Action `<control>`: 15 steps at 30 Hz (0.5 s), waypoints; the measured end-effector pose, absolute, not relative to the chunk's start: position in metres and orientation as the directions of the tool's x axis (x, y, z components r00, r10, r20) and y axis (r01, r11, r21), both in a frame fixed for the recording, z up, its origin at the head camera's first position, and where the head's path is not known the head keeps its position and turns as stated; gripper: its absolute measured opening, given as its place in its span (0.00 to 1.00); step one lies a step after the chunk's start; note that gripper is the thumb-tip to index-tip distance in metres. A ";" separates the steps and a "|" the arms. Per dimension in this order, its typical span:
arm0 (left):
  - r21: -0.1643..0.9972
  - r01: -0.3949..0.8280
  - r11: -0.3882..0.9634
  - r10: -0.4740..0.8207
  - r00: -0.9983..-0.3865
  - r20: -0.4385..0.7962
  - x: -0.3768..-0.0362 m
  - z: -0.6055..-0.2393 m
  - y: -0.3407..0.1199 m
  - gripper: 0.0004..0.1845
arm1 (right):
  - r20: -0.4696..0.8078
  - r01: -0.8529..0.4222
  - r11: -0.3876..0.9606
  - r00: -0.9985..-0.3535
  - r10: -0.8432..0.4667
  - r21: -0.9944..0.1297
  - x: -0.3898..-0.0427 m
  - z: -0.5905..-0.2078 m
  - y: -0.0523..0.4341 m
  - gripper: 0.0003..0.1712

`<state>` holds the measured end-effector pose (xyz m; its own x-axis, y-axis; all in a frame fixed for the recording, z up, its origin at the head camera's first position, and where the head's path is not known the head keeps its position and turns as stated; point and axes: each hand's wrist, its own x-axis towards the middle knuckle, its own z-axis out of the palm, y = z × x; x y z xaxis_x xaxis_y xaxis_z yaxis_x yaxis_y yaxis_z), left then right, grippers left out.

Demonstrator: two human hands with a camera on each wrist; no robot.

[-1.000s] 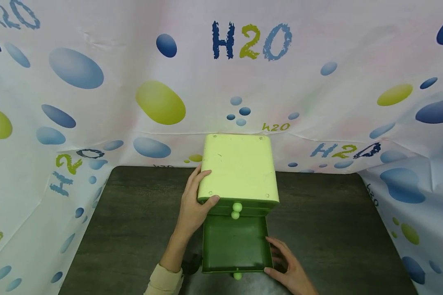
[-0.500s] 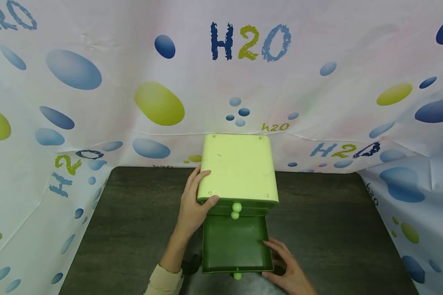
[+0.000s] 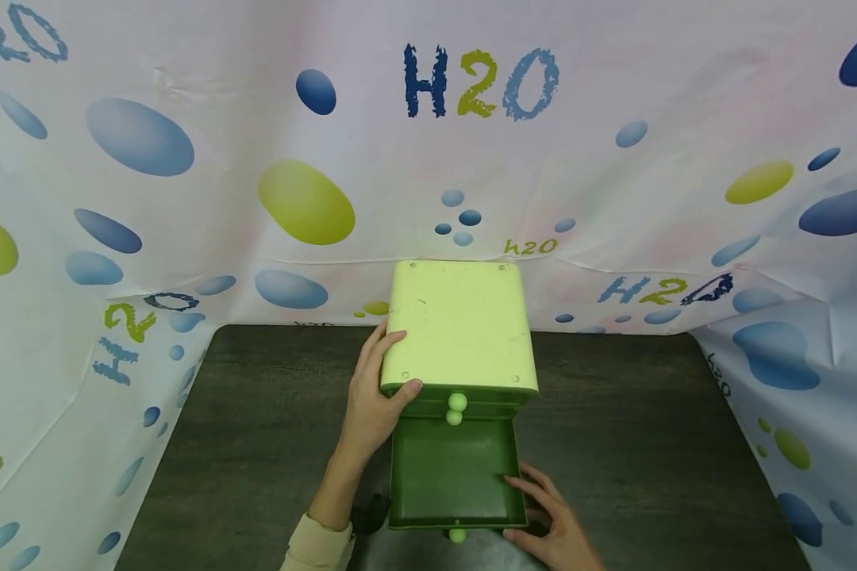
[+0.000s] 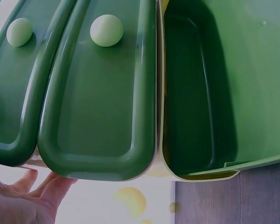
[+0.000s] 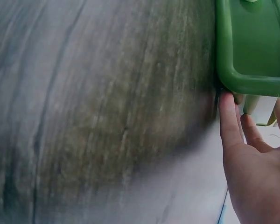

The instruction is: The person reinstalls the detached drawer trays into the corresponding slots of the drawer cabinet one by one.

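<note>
A small drawer cabinet (image 3: pixel 460 325) with a pale yellow-green top stands at the back middle of the table. Two drawer fronts (image 4: pixel 98 93) with round light knobs are shut. Below them, the bottom drawer (image 3: pixel 457 476) is pulled far out, with nothing seen inside it. My left hand (image 3: pixel 374 400) holds the cabinet's left side, thumb on the top's front corner. At the drawer's front right corner, my right hand (image 3: pixel 553 519) grips the side wall: a fingertip reaches over the rim and the thumb lies by the front. Other right fingers are partly hidden outside that wall.
The dark wood-look table (image 3: pixel 650 444) spreads to both sides of the cabinet. A printed white sheet (image 3: pixel 578 159) hangs behind and along both sides. Something small and dark (image 3: pixel 370 514) shows beside the left sleeve.
My right hand has slid slightly left and toward me, its fingertip now further over the drawer's rim. The left hand, the cabinet and the drawer look unmoved.
</note>
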<state>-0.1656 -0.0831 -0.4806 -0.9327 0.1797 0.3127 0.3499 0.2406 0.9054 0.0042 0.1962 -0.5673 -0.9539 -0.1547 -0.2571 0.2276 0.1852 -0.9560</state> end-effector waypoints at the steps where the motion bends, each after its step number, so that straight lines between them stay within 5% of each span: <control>1: 0.908 0.343 0.240 0.179 -0.935 0.306 -0.165 -0.480 -0.083 0.36 | -0.265 0.237 0.180 -0.952 -0.152 -0.955 0.004 -0.567 0.196 0.37; 15: 0.911 0.338 0.236 0.178 -0.937 0.301 -0.165 -0.481 -0.083 0.35 | -0.321 0.304 0.159 -0.942 -0.095 -0.939 -0.001 -0.563 0.193 0.41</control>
<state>-0.1654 -0.0829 -0.4807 -0.9367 0.1784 0.3014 0.3381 0.2364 0.9109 -0.0014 0.1930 -0.5629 -0.9423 -0.0953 -0.3210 0.3038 0.1592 -0.9393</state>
